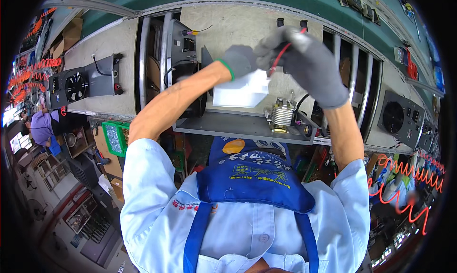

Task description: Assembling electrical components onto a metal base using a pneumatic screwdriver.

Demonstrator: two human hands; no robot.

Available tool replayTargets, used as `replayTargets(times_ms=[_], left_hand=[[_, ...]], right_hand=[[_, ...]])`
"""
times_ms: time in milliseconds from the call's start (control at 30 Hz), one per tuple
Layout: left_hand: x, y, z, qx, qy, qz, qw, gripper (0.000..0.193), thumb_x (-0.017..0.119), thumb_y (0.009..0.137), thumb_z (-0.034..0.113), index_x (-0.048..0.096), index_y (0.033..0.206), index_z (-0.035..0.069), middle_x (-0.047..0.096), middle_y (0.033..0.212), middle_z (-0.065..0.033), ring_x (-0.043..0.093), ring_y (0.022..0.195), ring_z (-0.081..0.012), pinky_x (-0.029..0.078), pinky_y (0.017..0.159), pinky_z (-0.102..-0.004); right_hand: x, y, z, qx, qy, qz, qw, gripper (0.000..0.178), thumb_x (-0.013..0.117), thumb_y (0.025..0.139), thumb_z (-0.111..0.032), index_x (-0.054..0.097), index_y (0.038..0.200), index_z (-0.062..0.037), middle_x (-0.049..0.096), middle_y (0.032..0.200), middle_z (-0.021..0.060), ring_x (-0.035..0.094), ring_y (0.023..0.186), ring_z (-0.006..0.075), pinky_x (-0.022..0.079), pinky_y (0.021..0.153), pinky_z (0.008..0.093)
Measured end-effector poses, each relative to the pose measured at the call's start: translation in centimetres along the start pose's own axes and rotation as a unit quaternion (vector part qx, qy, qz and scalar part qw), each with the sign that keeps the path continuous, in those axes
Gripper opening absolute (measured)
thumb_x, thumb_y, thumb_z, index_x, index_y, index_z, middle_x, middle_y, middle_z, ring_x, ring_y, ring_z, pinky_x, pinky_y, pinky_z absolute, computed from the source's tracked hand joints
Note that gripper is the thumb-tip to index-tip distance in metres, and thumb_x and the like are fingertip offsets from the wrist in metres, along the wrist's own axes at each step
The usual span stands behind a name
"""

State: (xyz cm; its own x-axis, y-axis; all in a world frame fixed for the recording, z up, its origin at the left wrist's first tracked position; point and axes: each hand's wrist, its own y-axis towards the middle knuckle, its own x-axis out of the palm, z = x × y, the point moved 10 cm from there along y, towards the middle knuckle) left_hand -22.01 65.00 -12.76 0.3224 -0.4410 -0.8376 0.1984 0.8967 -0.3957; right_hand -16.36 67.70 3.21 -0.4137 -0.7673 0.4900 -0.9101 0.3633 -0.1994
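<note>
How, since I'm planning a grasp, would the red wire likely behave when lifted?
The red wire would probably flex rather than stay stiff, as it curves at the right hand. It is likely light, being so thin.

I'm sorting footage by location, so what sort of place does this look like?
Probably a factory assembly workshop: a dark grey metal box with a round black fan sits at left, a similar box at right, coiled orange hoses show toward the left edge, and a green plastic bin holds small parts.
</note>
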Motion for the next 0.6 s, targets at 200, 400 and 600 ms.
replayTargets(times_ms=[200,400,600], left_hand=[[2.5,-0.7,0.8,0.005,-0.023,-0.051,0.998,0.037,0.054,0.090,0.040,0.074,0.091,0.009,0.070,0.088,-0.0211,0.069,0.081,-0.0391,0.052,0.075,-0.0486],[5.7,7.2,-7.9,-0.115,-0.112,-0.099,0.982,0.047,0.043,0.095,0.043,0.073,0.106,0.009,0.070,0.108,-0.0179,0.066,0.101,-0.0385,0.050,0.090,-0.0465],[11.5,9.9,-14.4,-0.151,-0.191,-0.038,0.969,0.054,0.042,0.097,0.051,0.067,0.110,0.005,0.068,0.107,-0.0231,0.063,0.100,-0.0415,0.048,0.088,-0.0482]], right_hand=[[-2.4,1.9,-2.1,-0.059,-0.024,-0.015,0.998,0.043,0.040,0.104,-0.030,0.060,0.114,0.0068,0.067,0.105,0.0190,0.067,0.096,0.0276,0.053,0.087,0.0385],[-10.0,8.1,2.0,0.045,-0.195,0.085,0.976,0.044,0.042,0.104,-0.036,0.065,0.110,0.0017,0.069,0.095,0.0081,0.065,0.085,0.0146,0.053,0.081,0.0329],[-15.7,12.2,7.5,0.120,-0.445,0.109,0.881,0.041,0.057,0.094,-0.039,0.071,0.096,-0.0013,0.068,0.082,0.0049,0.060,0.072,0.0106,0.051,0.066,0.0277]])
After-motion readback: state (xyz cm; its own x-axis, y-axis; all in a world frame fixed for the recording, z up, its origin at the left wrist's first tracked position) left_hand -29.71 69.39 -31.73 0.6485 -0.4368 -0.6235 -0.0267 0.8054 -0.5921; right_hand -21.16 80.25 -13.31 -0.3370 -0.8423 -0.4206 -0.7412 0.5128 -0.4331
